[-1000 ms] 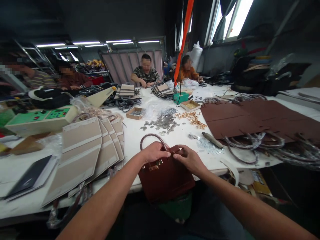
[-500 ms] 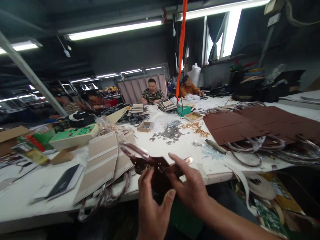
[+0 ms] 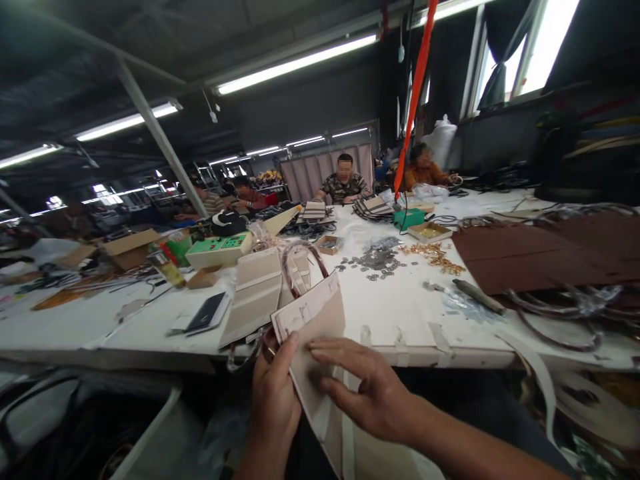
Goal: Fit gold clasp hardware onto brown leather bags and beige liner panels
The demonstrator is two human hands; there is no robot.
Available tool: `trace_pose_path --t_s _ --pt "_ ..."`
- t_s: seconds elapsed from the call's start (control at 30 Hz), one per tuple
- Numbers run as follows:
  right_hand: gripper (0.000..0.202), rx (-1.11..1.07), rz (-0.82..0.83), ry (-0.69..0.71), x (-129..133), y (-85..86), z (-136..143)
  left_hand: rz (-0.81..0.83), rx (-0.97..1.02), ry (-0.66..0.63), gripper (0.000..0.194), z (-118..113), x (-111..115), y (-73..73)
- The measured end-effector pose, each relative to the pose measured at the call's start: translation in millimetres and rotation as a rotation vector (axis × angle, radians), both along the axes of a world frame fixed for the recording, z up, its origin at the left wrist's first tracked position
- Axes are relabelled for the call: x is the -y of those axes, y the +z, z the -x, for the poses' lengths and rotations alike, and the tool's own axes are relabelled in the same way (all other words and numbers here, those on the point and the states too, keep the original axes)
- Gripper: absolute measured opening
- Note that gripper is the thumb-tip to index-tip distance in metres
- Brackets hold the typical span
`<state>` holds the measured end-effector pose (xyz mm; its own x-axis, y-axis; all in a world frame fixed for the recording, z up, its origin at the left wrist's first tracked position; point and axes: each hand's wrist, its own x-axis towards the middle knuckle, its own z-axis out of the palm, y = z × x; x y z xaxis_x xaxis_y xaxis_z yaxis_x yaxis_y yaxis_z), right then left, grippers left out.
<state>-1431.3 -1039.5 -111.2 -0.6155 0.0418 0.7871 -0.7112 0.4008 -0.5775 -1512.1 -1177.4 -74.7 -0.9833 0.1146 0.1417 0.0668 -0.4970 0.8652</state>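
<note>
A bag panel (image 3: 320,310) with its beige inner side toward me leans up at the table's front edge. Its brown handle (image 3: 289,267), wrapped in clear plastic, arches above the top edge. My left hand (image 3: 275,390) grips the panel's left edge, thumb on the beige face and fingers behind it. My right hand (image 3: 367,387) has its fingers stretched out over the beige face; whether they touch it I cannot tell. A stack of beige bag panels (image 3: 253,287) lies just beyond, to the left.
Grey metal plates (image 3: 377,260) and gold fittings (image 3: 433,257) lie mid-table. Brown panels (image 3: 540,253) cover the right side. A notebook (image 3: 207,312) and a green-topped machine (image 3: 220,250) are on the left. An orange strip (image 3: 413,100) hangs down. Co-workers sit across the table.
The bag panel has turned from its brown side to its beige side. My left hand now holds its edge, and my right hand has opened over it. The view has shifted left.
</note>
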Motion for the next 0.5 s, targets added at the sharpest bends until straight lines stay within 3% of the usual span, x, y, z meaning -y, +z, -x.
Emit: trace_pose_path --t_s 0.1,0.17,0.2,0.27,0.33,0.43,0.5 --pt "0.042 0.03 0.106 -0.266 -33.7 -1.6 11.2 0.017 -0.049 -0.063 0.058 14.0 2.0 23.0" --pt "0.055 0.135 0.192 -0.45 -59.2 -5.2 21.0 0.019 -0.123 -0.113 0.058 32.5 7.0 45.4" --pt "0.065 0.204 0.223 -0.476 -70.1 -7.1 25.8 0.017 -0.163 -0.143 0.058 43.6 9.8 58.2" --pt "0.079 0.325 0.25 -0.371 -83.8 -10.4 33.4 0.017 -0.223 -0.206 0.056 66.5 14.8 84.9" --pt "0.078 0.384 0.279 -0.156 -83.8 -14.8 35.3 0.041 -0.242 -0.25 0.054 86.8 17.4 110.4" --pt "0.062 0.421 0.393 0.033 -62.4 -30.3 25.5 0.143 -0.181 -0.34 0.055 110.1 14.6 140.3" --pt "0.054 0.497 0.454 0.122 -40.7 -47.1 15.1 0.249 -0.102 -0.441 0.057 122.6 6.5 151.7"
